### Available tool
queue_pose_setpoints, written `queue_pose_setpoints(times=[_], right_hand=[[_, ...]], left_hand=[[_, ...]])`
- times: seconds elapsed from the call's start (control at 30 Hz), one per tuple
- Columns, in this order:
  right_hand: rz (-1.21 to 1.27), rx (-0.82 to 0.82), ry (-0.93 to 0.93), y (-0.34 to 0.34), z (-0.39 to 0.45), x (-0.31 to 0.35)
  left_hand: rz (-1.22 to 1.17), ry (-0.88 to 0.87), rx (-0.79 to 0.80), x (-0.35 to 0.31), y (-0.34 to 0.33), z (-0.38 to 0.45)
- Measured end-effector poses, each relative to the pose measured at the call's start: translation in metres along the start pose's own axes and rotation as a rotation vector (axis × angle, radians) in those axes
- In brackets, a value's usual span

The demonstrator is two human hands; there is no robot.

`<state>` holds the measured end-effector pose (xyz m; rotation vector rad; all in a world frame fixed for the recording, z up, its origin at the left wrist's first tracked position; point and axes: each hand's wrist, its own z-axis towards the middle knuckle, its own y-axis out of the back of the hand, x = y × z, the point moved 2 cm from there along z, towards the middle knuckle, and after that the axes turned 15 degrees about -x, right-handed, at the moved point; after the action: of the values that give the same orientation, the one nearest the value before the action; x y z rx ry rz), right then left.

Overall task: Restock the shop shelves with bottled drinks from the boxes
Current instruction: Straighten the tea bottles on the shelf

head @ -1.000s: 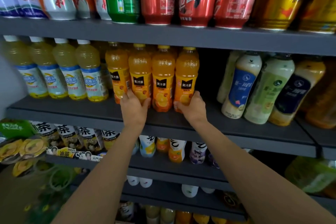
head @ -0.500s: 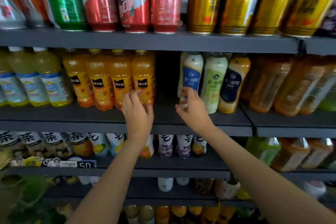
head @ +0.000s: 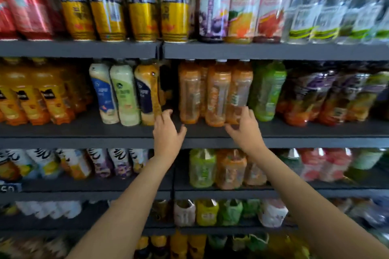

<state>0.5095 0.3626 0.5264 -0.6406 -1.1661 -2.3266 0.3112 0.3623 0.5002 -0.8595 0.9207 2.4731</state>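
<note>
Both hands have shifted rightward along the shelf, away from the yellow juice bottles (head: 35, 99). The left hand (head: 167, 134) is hovering with fingers spread, gripping nothing, just beside the dark-labelled bottle (head: 147, 94). The right hand (head: 245, 130) is touching the base of the orange bottles (head: 216, 92), fingers loosely apart, on the grey shelf (head: 84, 132).

The single head-worn camera faces straight at the stocked shelves (head: 84, 49) from within arm's reach, level with the middle shelf.
</note>
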Motion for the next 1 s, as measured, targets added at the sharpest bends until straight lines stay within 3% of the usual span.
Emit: queue_pose_setpoints(times=[0.2, 0.3, 0.43, 0.53, 0.7, 0.9, 1.0], right_hand=[[0.093, 0.015, -0.077, 0.041, 0.037, -0.038], [0.137, 0.083, -0.028, 0.022, 0.041, -0.023], [0.147, 0.022, -0.094, -0.019, 0.039, 0.0], [0.081, -0.011, -0.219, -0.04, 0.039, 0.007], [-0.069, -0.065, -0.221, -0.054, 0.041, 0.004], [-0.144, -0.119, -0.172, -0.064, 0.046, -0.002], [-0.157, -0.162, -0.181, -0.065, 0.046, -0.008]], left_hand=[[0.026, 0.122, -0.028, -0.048, -0.028, 0.0], [0.056, 0.163, -0.037, -0.049, -0.031, 0.01], [0.012, 0.209, -0.048, -0.048, -0.04, 0.023], [-0.044, 0.224, -0.052, -0.045, -0.053, 0.032], [-0.115, 0.291, -0.075, -0.043, -0.076, 0.042], [-0.074, 0.286, -0.032, -0.027, -0.085, 0.058], [0.065, 0.233, -0.038, -0.022, -0.072, 0.056]])
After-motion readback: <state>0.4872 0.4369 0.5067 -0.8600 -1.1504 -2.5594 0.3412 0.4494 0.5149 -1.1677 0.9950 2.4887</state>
